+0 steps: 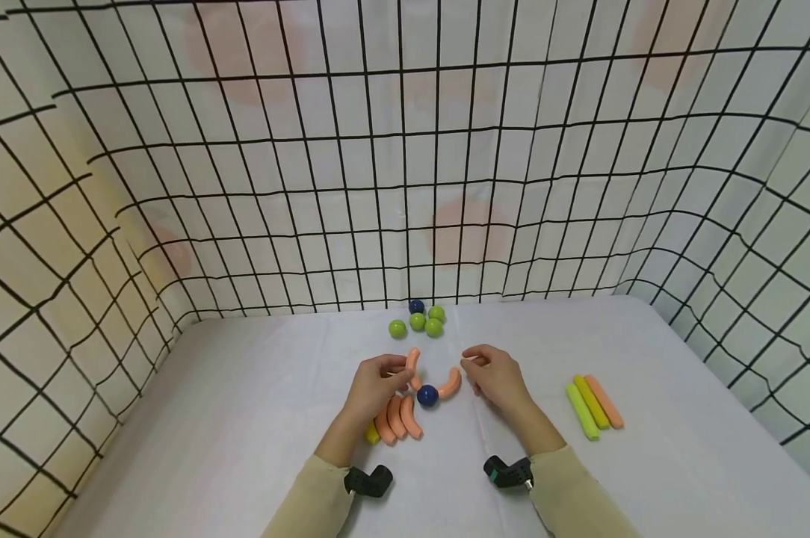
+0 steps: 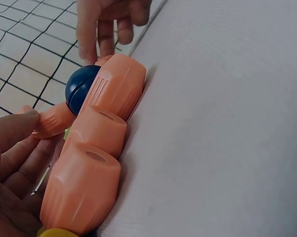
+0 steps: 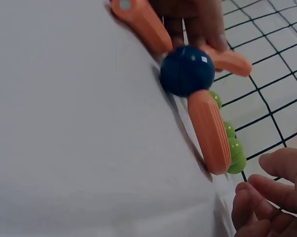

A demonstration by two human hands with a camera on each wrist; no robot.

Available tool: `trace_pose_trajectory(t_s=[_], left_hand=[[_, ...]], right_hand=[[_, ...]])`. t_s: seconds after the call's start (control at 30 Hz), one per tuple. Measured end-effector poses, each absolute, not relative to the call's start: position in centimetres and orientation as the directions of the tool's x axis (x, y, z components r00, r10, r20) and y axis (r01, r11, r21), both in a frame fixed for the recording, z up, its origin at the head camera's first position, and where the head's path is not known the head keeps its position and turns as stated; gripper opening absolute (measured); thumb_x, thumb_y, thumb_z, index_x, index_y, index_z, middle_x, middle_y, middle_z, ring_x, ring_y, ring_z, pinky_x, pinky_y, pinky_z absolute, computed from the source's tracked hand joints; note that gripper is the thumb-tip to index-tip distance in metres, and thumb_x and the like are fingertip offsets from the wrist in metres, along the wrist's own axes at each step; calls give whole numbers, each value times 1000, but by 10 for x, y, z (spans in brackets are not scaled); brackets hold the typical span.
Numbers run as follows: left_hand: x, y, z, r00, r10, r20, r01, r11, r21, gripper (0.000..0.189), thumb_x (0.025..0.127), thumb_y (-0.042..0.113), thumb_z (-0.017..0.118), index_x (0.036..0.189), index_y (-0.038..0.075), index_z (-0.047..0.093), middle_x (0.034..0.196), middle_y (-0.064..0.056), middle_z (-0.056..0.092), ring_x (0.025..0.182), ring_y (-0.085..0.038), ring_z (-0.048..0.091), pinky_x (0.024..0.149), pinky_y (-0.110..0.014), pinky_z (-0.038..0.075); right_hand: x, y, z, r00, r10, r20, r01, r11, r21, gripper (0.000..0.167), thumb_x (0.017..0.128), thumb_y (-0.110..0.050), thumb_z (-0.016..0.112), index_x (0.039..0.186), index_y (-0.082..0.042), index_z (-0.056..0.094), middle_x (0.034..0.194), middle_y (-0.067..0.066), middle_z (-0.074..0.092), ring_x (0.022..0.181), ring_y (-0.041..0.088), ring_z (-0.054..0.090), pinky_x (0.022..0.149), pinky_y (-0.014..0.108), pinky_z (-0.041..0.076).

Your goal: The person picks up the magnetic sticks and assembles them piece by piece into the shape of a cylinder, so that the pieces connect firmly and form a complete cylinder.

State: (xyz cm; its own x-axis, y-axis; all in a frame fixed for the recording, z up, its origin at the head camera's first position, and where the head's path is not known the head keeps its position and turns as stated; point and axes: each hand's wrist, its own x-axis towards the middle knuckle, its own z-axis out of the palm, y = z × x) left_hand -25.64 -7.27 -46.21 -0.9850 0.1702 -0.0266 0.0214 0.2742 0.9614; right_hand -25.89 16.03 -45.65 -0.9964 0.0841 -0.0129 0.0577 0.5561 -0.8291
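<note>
The left hand (image 1: 373, 385) pinches a curved orange rod (image 1: 412, 362), its near end at the navy ball (image 1: 428, 396) mid-table; gripping close to that end should help alignment. Beyond the ball's right side sits another curved rod (image 1: 450, 383), which the right hand (image 1: 498, 378), loosely curled and holding nothing, could best steady.

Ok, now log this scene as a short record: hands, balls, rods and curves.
Left hand: pinches an orange curve
Right hand: holds nothing, near another curve
Between hands: blue ball
Back: four green balls, second blue ball
Far right: three rods, green, yellow, orange
Near left: three more curves, partly hidden yellow piece
</note>
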Motion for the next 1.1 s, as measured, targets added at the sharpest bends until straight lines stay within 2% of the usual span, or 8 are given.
trace_pose_trajectory(t_s=[0.17,0.27,0.63,0.93,1.1], left_hand=[[-259,-73,-464,-985,170,-32,18,285,958,31,94,25,70,121,9,70,103,-8,73,83,-15,68,73,-27,55],[-260,-74,-463,-985,170,-34,16,287,958,31,94,25,70,121,9,70,103,-7,73,83,-15,68,72,-27,55],[-257,-73,-463,-984,178,-14,33,260,965,30,94,23,70,119,8,71,103,-8,73,82,-16,69,73,-28,55],[-256,-71,-460,-984,175,-23,25,270,963,33,94,25,71,123,10,69,105,-8,72,83,-17,69,73,-28,55],[-257,-72,-461,-985,171,-27,21,274,962,34,94,26,70,124,10,68,104,-8,72,83,-16,69,73,-27,54]], right_hand=[[-287,163,-452,-997,75,28,22,592,-806,33,95,-28,65,125,-14,64,112,10,66,94,23,63,76,30,49],[-304,159,-450,-998,52,33,3,573,-820,39,94,-28,67,131,-18,61,119,10,64,105,27,62,83,35,50],[-337,141,-454,-998,-56,-13,-22,573,-820,49,94,-26,67,142,-22,55,134,15,58,118,33,57,93,43,50],[-342,136,-457,-998,-69,-14,-33,634,-773,46,94,-28,68,138,-23,58,130,15,60,117,32,57,98,48,47],[-342,134,-458,-999,-42,8,-31,606,-795,37,93,-26,69,128,-19,62,133,13,61,122,33,57,104,51,44]])
